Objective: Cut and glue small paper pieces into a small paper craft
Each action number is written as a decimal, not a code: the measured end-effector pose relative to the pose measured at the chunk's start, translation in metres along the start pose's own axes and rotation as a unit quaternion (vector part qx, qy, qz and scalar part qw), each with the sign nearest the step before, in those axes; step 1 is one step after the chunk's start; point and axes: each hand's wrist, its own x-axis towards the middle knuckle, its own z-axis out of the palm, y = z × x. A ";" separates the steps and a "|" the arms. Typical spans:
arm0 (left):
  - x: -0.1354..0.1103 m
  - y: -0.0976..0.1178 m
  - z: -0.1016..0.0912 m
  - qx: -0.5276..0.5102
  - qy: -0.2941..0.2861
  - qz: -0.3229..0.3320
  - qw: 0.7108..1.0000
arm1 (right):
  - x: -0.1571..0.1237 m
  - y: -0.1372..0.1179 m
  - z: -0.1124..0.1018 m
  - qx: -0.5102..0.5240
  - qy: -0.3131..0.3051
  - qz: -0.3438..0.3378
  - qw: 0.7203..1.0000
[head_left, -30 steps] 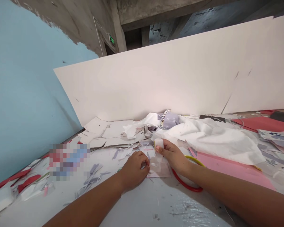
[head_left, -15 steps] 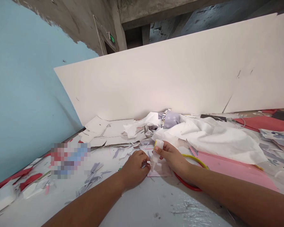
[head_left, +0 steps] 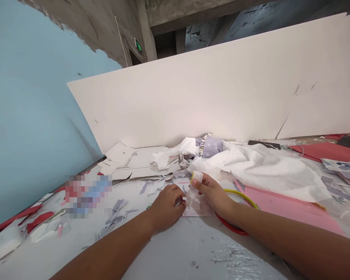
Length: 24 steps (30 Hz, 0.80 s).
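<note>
My right hand [head_left: 214, 192] grips a small translucent white squeeze bottle [head_left: 197, 178], with a yellow strip along one edge. The bottle is tilted, its narrow end pointing down over a small pale pink piece [head_left: 196, 211] that lies flat on the table. Just left of it, my left hand [head_left: 169, 204] is closed, with a small white cap-like piece [head_left: 184, 199] poking out between thumb and fingers. A hoop, yellow [head_left: 245, 197] at the top and red below, lies partly hidden under my right wrist.
White cloth [head_left: 268, 171] lies crumpled behind the hands, beside a lilac patterned bundle [head_left: 212, 146]. Pink sheet [head_left: 288, 210] is at right, cardboard [head_left: 142, 159] at back left. Paper scraps [head_left: 116, 214] litter the left side. A white panel [head_left: 198, 101] stands along the back.
Both hands stay in nearly the same place, with the bottle still tilted over the pale pink piece. The view has shifted very slightly.
</note>
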 end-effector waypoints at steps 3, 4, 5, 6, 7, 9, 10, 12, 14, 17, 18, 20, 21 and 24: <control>0.000 0.000 0.000 -0.001 0.001 -0.002 1.000 | 0.001 0.001 -0.001 0.001 -0.001 -0.010 1.000; 0.000 0.000 0.000 -0.001 0.000 -0.002 1.000 | 0.001 0.001 -0.001 0.002 -0.004 -0.011 1.000; 0.000 0.001 0.000 -0.001 -0.001 -0.002 1.000 | 0.001 0.002 -0.001 0.002 -0.007 -0.011 1.000; 0.000 0.001 0.000 -0.001 -0.002 -0.003 1.000 | 0.001 0.003 -0.001 0.003 -0.011 -0.010 1.000; 0.000 0.002 0.000 -0.001 -0.004 -0.003 1.000 | 0.001 0.003 -0.001 0.003 -0.015 -0.009 1.000; -0.001 0.002 -0.001 -0.001 -0.005 -0.003 1.000 | 0.002 0.004 -0.001 0.004 -0.022 -0.009 1.000; -0.001 0.002 -0.001 -0.001 -0.005 -0.004 1.000 | 0.002 0.005 -0.002 0.004 -0.024 -0.010 1.000; -0.001 0.002 -0.001 -0.002 -0.006 -0.004 1.000 | 0.002 0.006 -0.002 0.002 -0.026 -0.011 1.000; -0.001 0.002 -0.001 -0.003 -0.005 -0.004 1.000 | 0.002 0.006 -0.002 0.001 -0.027 -0.012 1.000; -0.001 0.002 -0.002 -0.004 -0.005 -0.004 1.000 | 0.001 0.005 -0.002 0.004 -0.027 -0.014 1.000; -0.002 0.002 -0.002 -0.005 -0.005 -0.004 1.000 | 0.001 0.005 -0.001 0.004 -0.027 -0.014 1.000; -0.002 0.002 -0.001 -0.005 -0.006 -0.005 1.000 | 0.001 0.004 0.000 0.004 -0.026 -0.014 1.000; -0.002 0.002 -0.001 -0.005 -0.007 -0.005 1.000 | 0.001 0.004 0.000 0.005 -0.027 -0.014 1.000; -0.002 0.001 -0.001 -0.005 -0.007 -0.005 1.000 | 0.001 0.004 0.000 0.005 -0.029 -0.014 0.999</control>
